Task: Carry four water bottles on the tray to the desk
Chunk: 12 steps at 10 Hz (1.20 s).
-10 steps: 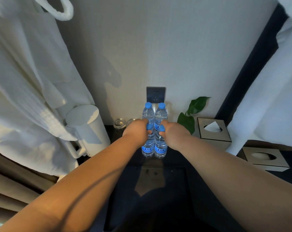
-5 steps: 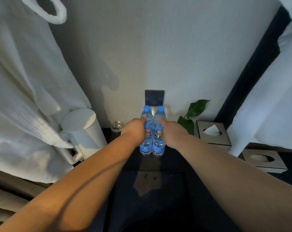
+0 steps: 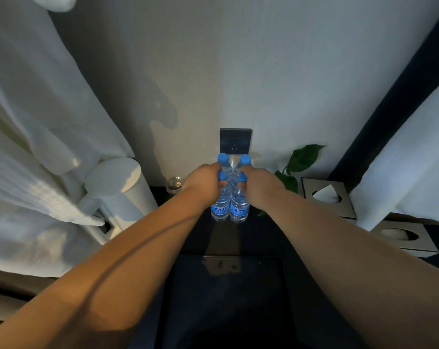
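Note:
Several clear water bottles with blue caps and blue labels stand packed together near the wall: a left pair (image 3: 219, 205) and a right pair (image 3: 239, 206). My left hand (image 3: 203, 185) is wrapped around the necks of the left pair, and my right hand (image 3: 260, 188) grips the necks of the right pair. The bottles' bases are at the dark desk surface (image 3: 271, 238); whether they touch it I cannot tell. A dark rectangular tray (image 3: 268, 293) lies in front of them, between my forearms, with nothing on it.
A white kettle (image 3: 117, 192) stands at the left under a hanging white robe (image 3: 32, 147). A small glass (image 3: 174, 185) sits beside my left hand. A plant (image 3: 301, 159), two tissue boxes (image 3: 326, 197) (image 3: 402, 238) and a wall socket (image 3: 235, 141) are behind and right.
Both hands with the bottles have shifted slightly lower and nearer the wall; the view has tilted a little. The grip on the bottles is unchanged.

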{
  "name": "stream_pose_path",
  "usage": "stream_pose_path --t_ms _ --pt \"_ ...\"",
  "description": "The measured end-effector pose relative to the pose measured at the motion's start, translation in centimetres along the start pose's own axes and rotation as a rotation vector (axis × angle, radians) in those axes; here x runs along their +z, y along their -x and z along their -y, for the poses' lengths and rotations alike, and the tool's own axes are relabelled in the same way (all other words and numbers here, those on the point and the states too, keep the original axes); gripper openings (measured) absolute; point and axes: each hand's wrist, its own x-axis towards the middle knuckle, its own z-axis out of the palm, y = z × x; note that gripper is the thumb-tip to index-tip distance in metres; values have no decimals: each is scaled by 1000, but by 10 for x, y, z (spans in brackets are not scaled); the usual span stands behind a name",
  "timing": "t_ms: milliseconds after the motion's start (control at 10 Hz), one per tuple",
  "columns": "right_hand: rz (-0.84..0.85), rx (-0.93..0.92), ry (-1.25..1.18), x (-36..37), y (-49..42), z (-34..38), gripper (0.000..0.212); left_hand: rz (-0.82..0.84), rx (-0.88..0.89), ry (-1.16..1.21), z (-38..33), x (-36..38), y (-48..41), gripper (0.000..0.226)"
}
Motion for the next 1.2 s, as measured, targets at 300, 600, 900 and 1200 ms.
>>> stream_pose_path --t_ms 300,600,900,1200 --pt "-62 -18 -16 5 -7 -2 36 -4 23 13 4 1 -4 25" --pt "-83 -22 -47 10 -2 -6 36 1 10 9 3 0 -3 25" --pt "-88 -2 -48 7 3 -7 43 4 12 -85 -2 3 11 51" --pt "-97 96 -83 9 41 -7 33 -8 12 -74 15 1 51 38"
